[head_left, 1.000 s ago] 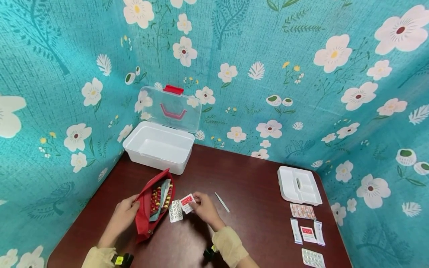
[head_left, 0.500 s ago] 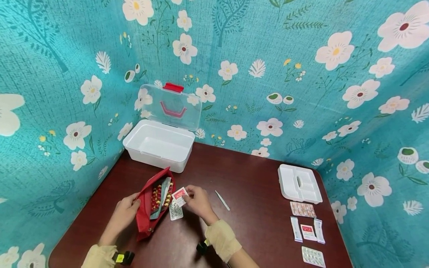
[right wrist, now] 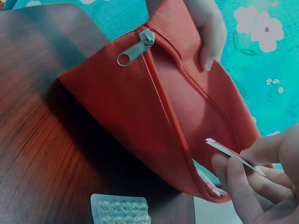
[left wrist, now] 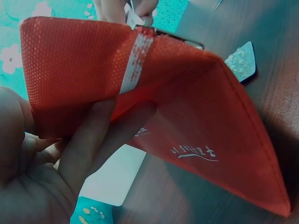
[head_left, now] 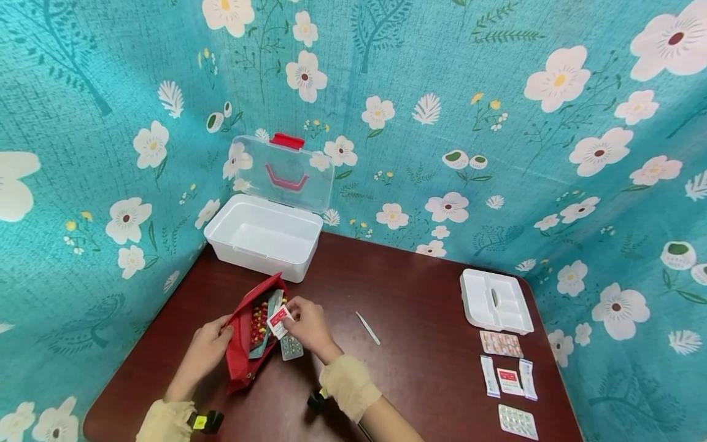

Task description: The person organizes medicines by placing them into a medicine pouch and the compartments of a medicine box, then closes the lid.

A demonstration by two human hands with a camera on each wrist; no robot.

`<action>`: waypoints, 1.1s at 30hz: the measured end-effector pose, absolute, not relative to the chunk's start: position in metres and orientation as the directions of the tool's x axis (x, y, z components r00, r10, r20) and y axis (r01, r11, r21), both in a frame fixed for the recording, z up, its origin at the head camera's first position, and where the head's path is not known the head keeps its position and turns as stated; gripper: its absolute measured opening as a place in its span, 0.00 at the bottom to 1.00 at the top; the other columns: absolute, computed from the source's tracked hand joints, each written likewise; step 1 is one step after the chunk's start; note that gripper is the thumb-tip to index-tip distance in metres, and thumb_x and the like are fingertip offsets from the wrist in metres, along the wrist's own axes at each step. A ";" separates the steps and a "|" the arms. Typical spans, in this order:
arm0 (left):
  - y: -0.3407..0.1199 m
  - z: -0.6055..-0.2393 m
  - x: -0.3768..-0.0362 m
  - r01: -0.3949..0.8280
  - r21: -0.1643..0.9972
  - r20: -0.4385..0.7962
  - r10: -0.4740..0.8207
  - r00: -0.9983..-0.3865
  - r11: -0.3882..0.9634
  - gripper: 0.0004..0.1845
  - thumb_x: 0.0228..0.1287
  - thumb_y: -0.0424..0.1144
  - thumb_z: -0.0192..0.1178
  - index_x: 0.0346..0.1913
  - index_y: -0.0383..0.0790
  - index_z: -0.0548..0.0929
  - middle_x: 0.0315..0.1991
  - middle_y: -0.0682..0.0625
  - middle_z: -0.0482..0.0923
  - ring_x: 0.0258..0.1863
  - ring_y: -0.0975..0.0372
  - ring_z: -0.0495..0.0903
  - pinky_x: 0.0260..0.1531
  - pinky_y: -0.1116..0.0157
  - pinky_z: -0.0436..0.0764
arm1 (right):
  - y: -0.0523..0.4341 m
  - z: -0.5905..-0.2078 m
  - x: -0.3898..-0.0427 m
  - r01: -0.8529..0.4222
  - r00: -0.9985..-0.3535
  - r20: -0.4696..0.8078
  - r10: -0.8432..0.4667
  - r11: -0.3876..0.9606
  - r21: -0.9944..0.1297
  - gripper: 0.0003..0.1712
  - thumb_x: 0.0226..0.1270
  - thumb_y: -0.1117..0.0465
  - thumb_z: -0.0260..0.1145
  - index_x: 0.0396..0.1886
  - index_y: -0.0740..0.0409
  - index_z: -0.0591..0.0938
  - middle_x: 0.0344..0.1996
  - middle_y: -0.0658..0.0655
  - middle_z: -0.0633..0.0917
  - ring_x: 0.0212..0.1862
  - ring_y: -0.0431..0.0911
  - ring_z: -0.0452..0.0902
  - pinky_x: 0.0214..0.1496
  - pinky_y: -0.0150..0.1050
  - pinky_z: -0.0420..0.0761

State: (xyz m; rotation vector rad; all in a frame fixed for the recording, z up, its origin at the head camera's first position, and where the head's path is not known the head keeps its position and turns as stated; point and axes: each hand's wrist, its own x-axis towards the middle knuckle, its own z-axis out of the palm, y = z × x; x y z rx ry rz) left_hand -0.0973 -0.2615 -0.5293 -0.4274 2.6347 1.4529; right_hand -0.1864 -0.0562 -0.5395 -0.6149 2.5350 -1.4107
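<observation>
Moved since a second ago: my right hand point(head_left: 307, 325) is carrying the small red-and-white paper sachet point(head_left: 278, 320) leftward from the table to the mouth of the red woven zip pouch point(head_left: 246, 344); the silver blister strip of white pills point(head_left: 291, 347) that lay beside it is staying on the dark wooden table point(head_left: 409, 362), now partly under that hand.

Item 1, right hand: I am pinching the sachet between thumb and fingertips, its edge sitting just over the open pouch lip in the right wrist view point(right wrist: 233, 156).

Item 2, left hand point(head_left: 205, 353): I am gripping the far wall of the pouch, fingers curled round the fabric point(left wrist: 93, 140), holding it open. Red-and-yellow capsules and a pale strip are showing inside.

Item 3, metal zip puller point(right wrist: 133, 50): hanging at the pouch's end.

Item 4, white plastic box with clear hinged lid and red latch point(head_left: 264, 236): standing open at the table's far-left corner.

Item 5, thin white stick point(head_left: 367, 328): lying right of my hand.

Item 6, white compartment tray point(head_left: 495, 302): at the right edge, with more sachets and blister strips point(head_left: 509, 380) laid out nearer me
</observation>
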 end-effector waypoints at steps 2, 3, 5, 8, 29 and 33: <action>-0.261 -0.530 -0.097 -0.289 0.813 -0.221 -0.193 -0.956 0.505 0.24 0.76 0.34 0.46 0.69 0.23 0.67 0.35 0.42 0.83 0.24 0.62 0.74 0.21 0.67 0.71 | -0.061 -0.541 -0.188 -0.280 -0.903 0.057 -0.427 0.481 -0.831 0.09 0.56 0.67 0.68 0.38 0.60 0.83 0.22 0.52 0.87 0.20 0.29 0.71 0.24 0.24 0.73; -0.261 -0.530 -0.097 -0.289 0.812 -0.220 -0.192 -0.956 0.507 0.24 0.76 0.34 0.46 0.69 0.24 0.67 0.34 0.42 0.82 0.24 0.62 0.74 0.21 0.67 0.71 | -0.064 -0.543 -0.188 -0.282 -0.904 0.060 -0.422 0.485 -0.828 0.08 0.56 0.67 0.69 0.37 0.61 0.83 0.21 0.52 0.87 0.20 0.29 0.71 0.24 0.25 0.73; -0.261 -0.530 -0.097 -0.291 0.811 -0.220 -0.196 -0.956 0.507 0.24 0.75 0.33 0.47 0.69 0.24 0.68 0.35 0.42 0.83 0.23 0.62 0.74 0.21 0.67 0.71 | -0.069 -0.545 -0.190 -0.277 -0.909 0.057 -0.413 0.494 -0.824 0.08 0.55 0.67 0.69 0.36 0.61 0.83 0.21 0.52 0.87 0.21 0.29 0.71 0.24 0.24 0.72; -0.262 -0.531 -0.098 -0.295 0.813 -0.223 -0.199 -0.954 0.502 0.24 0.75 0.33 0.46 0.69 0.24 0.68 0.35 0.41 0.83 0.24 0.61 0.74 0.22 0.67 0.72 | -0.076 -0.550 -0.191 -0.277 -0.908 0.055 -0.414 0.498 -0.822 0.07 0.55 0.67 0.71 0.35 0.61 0.83 0.21 0.53 0.88 0.20 0.29 0.73 0.25 0.24 0.73; -0.264 -0.531 -0.097 -0.248 0.803 -0.161 -0.202 -0.966 0.543 0.23 0.74 0.32 0.46 0.68 0.24 0.70 0.34 0.42 0.82 0.24 0.64 0.73 0.23 0.68 0.70 | -0.064 -0.563 -0.203 -0.402 -0.869 0.171 -0.464 0.462 -0.790 0.06 0.55 0.70 0.70 0.34 0.61 0.85 0.32 0.58 0.86 0.31 0.42 0.84 0.34 0.23 0.76; -0.264 -0.532 -0.096 -0.254 0.797 -0.165 -0.207 -0.964 0.549 0.23 0.74 0.32 0.46 0.68 0.25 0.70 0.38 0.39 0.84 0.28 0.62 0.75 0.26 0.68 0.71 | -0.057 -0.569 -0.205 -0.395 -0.879 0.163 -0.449 0.491 -0.777 0.08 0.55 0.70 0.69 0.36 0.61 0.85 0.33 0.58 0.84 0.33 0.44 0.83 0.37 0.26 0.76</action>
